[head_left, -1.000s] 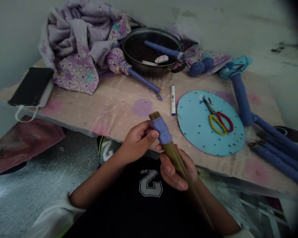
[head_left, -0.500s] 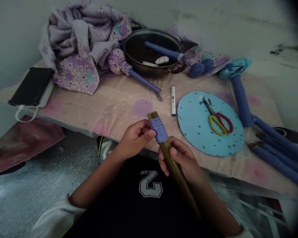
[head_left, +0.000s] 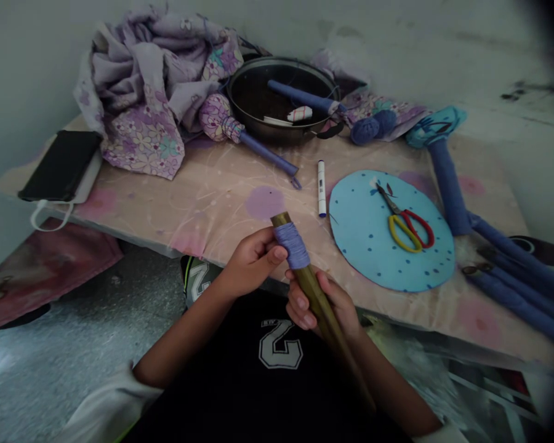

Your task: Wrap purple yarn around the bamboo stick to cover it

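Note:
A brownish-green stick (head_left: 322, 307), perhaps bamboo, slants from near my chest up toward the table. Blue-purple thread (head_left: 292, 245) is wound in close turns round its upper part, leaving the tip bare. My right hand (head_left: 325, 304) wraps its fingers round the stick just below the winding. At the left side of the winding, my left hand (head_left: 255, 261) pinches thumb against fingers by the thread's edge; the strand between them is too fine to see clearly.
On the flowered table cover lie scissors (head_left: 404, 223) on a blue round sheet (head_left: 373, 258), a marker (head_left: 322, 188) and a power bank with a phone (head_left: 62, 166). Behind are a black pan (head_left: 284, 132) and floral cloth (head_left: 143, 135). Blue-wrapped sticks (head_left: 517, 295) lie at right.
The stick and its winding have shifted slightly left and down. My right hand has turned, its fingers now showing more round the front of the stick. My left hand keeps its pinch.

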{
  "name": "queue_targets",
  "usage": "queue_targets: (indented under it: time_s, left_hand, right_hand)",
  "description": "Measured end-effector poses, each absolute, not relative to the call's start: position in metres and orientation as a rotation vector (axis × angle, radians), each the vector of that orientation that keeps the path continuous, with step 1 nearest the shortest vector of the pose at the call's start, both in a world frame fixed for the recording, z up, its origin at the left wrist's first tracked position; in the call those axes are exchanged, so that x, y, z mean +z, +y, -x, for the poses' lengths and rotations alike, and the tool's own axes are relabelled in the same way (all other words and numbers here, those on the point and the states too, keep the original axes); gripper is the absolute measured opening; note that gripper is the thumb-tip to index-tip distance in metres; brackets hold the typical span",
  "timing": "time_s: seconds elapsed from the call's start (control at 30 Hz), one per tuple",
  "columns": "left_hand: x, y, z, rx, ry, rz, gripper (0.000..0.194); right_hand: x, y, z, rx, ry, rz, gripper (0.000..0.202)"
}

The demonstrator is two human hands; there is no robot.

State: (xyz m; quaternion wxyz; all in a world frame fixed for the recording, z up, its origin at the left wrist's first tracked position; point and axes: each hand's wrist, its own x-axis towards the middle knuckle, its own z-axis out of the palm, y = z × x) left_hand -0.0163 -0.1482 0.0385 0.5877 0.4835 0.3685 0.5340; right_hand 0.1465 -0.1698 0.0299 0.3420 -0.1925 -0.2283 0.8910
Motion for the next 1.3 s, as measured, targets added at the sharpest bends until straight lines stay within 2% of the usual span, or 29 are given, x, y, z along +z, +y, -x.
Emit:
queue_targets:
  time_s: [0.23, 0.37, 0.5, 0.6, 0.7, 0.83, 0.93, 1.0, 1.07, 1.13, 1.17, 1.23, 1.3]
  left_hand:
    - [0.039, -0.145, 0.016, 1.219, 0.872, -1.084, 0.041]
    - [0.042, -0.145, 0.011, 1.270, 0.914, -1.042, 0.040]
    - [0.048, -0.147, 0.010, 1.298, 0.962, -0.974, 0.033]
    - [0.051, -0.147, 0.012, 1.311, 0.997, -0.972, 0.030]
    - [0.050, -0.146, 0.013, 1.272, 0.949, -0.989, 0.031]
    - [0.043, -0.145, 0.010, 1.195, 0.883, -0.928, 0.038]
    - [0.037, -0.145, 0.010, 1.317, 0.913, -0.861, 0.040]
    - [0.035, -0.145, 0.012, 1.507, 0.967, -0.805, 0.039]
    - [0.035, -0.145, 0.016, 1.663, 1.021, -0.754, 0.037]
    - [0.035, -0.146, 0.021, 1.718, 1.058, -0.747, 0.037]
    - [0.035, -0.146, 0.023, 1.707, 1.068, -0.764, 0.038]
    - [0.034, -0.147, 0.026, 1.696, 1.083, -0.771, 0.039]
    - [0.034, -0.147, 0.027, 1.729, 1.085, -0.741, 0.040]
  right_hand:
    - [0.016, -0.171, -0.144, 2.512, -0.421, 0.297, 0.039]
    - [0.012, -0.172, -0.142, 2.560, -0.454, 0.424, 0.045]
    - [0.028, -0.165, -0.150, 2.298, -0.734, 0.672, 0.048]
    - [0.041, -0.160, -0.161, 2.102, -0.940, 0.804, 0.044]
    - [0.044, -0.160, -0.167, 2.229, -0.864, 0.755, 0.031]
    - [0.036, -0.163, -0.162, 2.472, -0.617, 0.562, 0.034]
    - [0.033, -0.162, -0.167, 2.460, -0.731, 0.581, 0.037]
    - [0.034, -0.158, -0.180, 2.364, -1.022, 0.633, 0.044]
    - [0.035, -0.153, -0.198, 2.265, -1.532, 0.740, 0.060]
    - [0.034, -0.148, -0.215, 1.830, -1.841, 1.070, 0.044]
    - [0.033, -0.146, -0.221, 1.637, -1.893, 1.190, 0.040]
    - [0.031, -0.142, -0.230, 1.323, -1.863, 1.373, 0.048]
    - [0.031, -0.138, -0.235, 1.131, -1.759, 1.435, 0.050]
